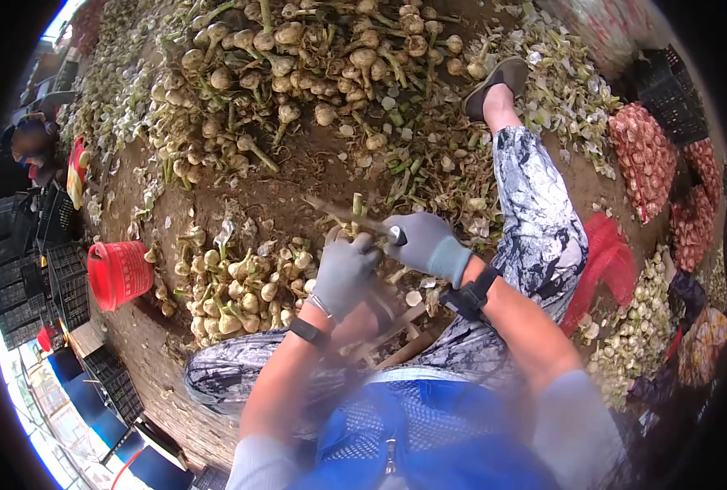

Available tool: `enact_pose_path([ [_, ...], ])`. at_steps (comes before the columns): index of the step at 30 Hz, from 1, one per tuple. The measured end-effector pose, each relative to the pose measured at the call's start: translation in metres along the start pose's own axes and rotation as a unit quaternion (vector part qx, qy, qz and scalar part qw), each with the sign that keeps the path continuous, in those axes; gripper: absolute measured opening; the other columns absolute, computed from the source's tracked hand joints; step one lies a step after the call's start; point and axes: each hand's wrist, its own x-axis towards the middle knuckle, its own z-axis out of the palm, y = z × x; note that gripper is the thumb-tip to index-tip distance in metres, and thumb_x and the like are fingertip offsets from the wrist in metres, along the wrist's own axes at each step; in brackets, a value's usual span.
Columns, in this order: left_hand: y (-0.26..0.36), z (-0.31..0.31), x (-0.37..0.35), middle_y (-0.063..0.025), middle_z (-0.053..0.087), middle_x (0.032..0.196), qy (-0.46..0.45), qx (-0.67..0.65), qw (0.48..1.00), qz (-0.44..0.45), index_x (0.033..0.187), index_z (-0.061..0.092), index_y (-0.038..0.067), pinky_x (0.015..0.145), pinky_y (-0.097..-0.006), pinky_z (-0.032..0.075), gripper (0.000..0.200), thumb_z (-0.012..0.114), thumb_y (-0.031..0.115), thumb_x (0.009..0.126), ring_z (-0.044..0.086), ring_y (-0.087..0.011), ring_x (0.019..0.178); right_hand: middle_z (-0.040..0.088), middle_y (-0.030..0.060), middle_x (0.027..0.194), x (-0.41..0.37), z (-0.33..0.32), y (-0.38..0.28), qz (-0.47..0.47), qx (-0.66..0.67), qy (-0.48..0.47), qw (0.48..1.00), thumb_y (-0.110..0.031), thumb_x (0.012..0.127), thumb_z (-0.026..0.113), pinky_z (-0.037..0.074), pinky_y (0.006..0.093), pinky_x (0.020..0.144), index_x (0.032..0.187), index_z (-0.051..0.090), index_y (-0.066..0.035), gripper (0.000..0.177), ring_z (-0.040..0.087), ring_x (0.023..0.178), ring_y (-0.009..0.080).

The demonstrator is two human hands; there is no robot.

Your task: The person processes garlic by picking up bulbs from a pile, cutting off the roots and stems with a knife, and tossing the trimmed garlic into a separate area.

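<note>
My left hand point(345, 273), in a grey glove, is closed around a garlic point(358, 204). Its cut-looking green stem stands up above my fingers, while the bulb is hidden in the grip. In my grey-gloved right hand point(423, 242) is a knife point(339, 214), gripped by the handle. The blade points left and passes right at the stem; whether it touches cannot be made out. Left of my left hand lies a heap of garlic bulbs with short stems point(245, 290). Ahead is a large pile of garlic with long stems point(298, 65).
A red bucket point(120, 274) stands at left, near stacked black crates point(68, 282). Leaf scraps point(572, 98) cover the ground. At right are a red mesh bag point(604, 265), filled red net sacks point(643, 155) and more garlic point(633, 347). Another person point(35, 139) sits far left.
</note>
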Motion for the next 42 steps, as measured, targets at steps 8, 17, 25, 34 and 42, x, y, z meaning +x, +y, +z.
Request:
enact_pose_path([
  [8,-0.114,-0.040,-0.076,-0.0155,0.065,0.085,-0.468,0.143,0.854,-0.177,0.088,0.068,0.008,0.072,-0.0459,0.054,0.014,0.065,0.019,0.079,0.066,-0.0384,0.079,0.071,0.0141,0.079,0.005,-0.016,0.053,0.144,0.025,-0.023,0.989,-0.020,0.080,0.072,0.054,0.0365,0.067,0.102,0.072,-0.003,0.028,0.068,0.069,0.0255],
  [17,-0.162,-0.007,0.159,-0.0164,0.060,0.124,0.138,0.123,0.981,-0.067,0.117,0.062,0.014,0.086,-0.0461,0.051,0.045,0.067,0.007,0.074,0.063,-0.0401,0.098,0.070,0.0055,0.081,0.029,-0.027,0.038,0.176,0.481,0.122,0.850,-0.011,0.083,0.075,0.049,0.0250,0.052,0.107,0.070,0.000,0.027,0.060,0.058,0.0100],
  [25,-0.216,0.054,0.218,-0.0153,0.060,0.114,-0.020,0.161,0.967,-0.197,0.111,0.068,0.018,0.088,-0.0454,0.050,0.044,0.074,0.022,0.067,0.052,-0.0415,0.109,0.067,0.0017,0.074,0.037,0.001,0.042,0.199,0.534,0.120,0.813,-0.018,0.081,0.079,0.047,0.0250,0.052,0.109,0.071,-0.001,0.033,0.058,0.056,0.0089],
  [34,-0.131,0.065,0.089,-0.0023,0.061,0.079,0.110,-0.634,0.664,-0.382,0.111,0.058,0.007,0.048,-0.0256,0.046,0.019,0.057,0.016,0.094,0.059,-0.0138,0.061,0.064,0.0036,0.063,0.011,-0.022,0.017,0.202,0.401,0.115,0.886,-0.037,0.077,0.082,0.046,0.0335,0.053,0.081,0.071,-0.003,0.036,0.057,0.053,0.0138],
  [42,0.017,0.011,0.041,-0.0093,0.070,0.090,0.017,-0.648,0.710,-0.275,0.121,0.061,0.006,0.053,-0.0239,0.047,0.035,0.060,0.030,0.097,0.062,-0.0130,0.063,0.073,0.0087,0.093,-0.037,-0.017,-0.010,0.117,0.440,0.113,0.883,-0.030,0.084,0.079,0.052,0.0304,0.068,0.107,0.071,-0.001,0.037,0.066,0.076,0.0148],
])
